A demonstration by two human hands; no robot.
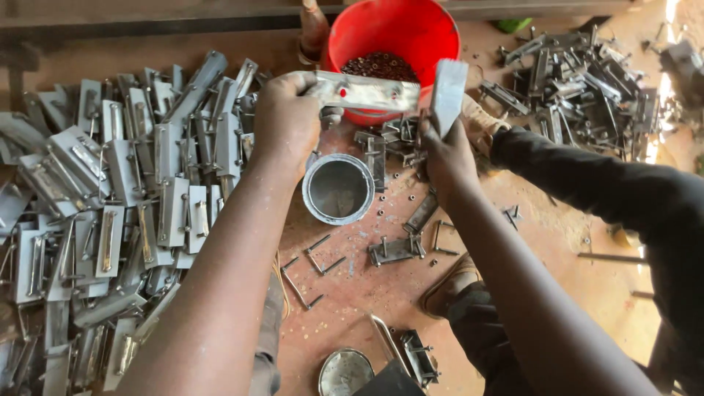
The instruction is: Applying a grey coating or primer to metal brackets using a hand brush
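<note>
holding a metal bracket (364, 92) in the left hand (287, 121) and a flat plate (447, 86) in the right hand (447, 158), both gripped tight, with finished pieces (110, 213) heaped at the floor's left edge and loose parts (579, 88) left at its top right corner.

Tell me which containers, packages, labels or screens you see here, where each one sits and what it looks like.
No labels, signs or screens show; only open containers.
Red bucket: top centre, round plastic, small dark pieces inside.
Metal can: centre floor below the left hand, round, grey, open.
Round tin: bottom edge, shiny, partly cut off.
Left hand holds a flat metal plate; right hand holds another plate.
</note>
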